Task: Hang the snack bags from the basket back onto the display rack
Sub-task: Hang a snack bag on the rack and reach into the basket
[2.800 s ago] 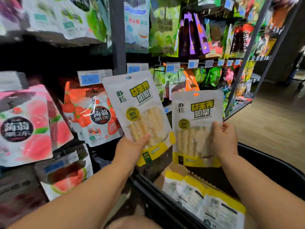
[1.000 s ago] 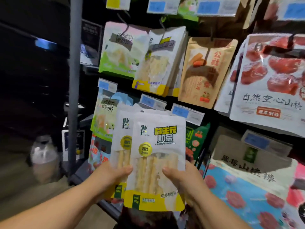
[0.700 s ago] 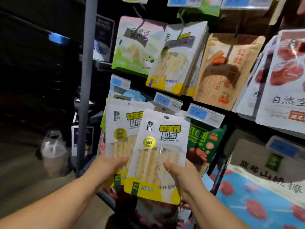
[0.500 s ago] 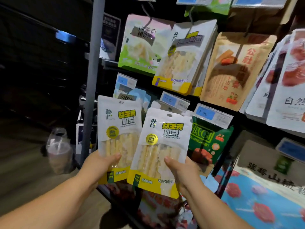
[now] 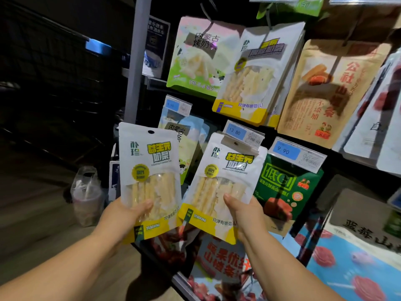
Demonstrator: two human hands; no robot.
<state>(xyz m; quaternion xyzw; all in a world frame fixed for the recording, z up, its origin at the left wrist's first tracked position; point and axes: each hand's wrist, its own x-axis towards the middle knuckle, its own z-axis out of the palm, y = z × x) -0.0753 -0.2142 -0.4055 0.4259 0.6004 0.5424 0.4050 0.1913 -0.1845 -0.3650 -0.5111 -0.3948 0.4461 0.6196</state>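
I hold two white-and-yellow snack bags in front of the display rack. My left hand [image 5: 124,216] grips the left bag [image 5: 152,170] at its lower edge, upright, with its hang hole free. My right hand [image 5: 245,211] grips the right bag [image 5: 219,183], tilted, its top tucked behind the blue price tag [image 5: 243,135] at the tip of a rack hook. I cannot tell whether its hole is on the hook. A matching row of bags [image 5: 256,72] hangs one level higher. The basket is out of view.
A grey rack post [image 5: 138,57] stands left of the bags. Green bag [image 5: 284,187], brown bag [image 5: 332,92] and pink-green bag [image 5: 199,55] hang around. A plastic-bagged cup [image 5: 86,196] sits on the floor at the left. Blue and white boxes [image 5: 358,246] lie at lower right.
The two bags, overlapping a second ago, have drawn apart. My left hand moved its bag left; my right hand raised its bag up to the price tag on the hook.
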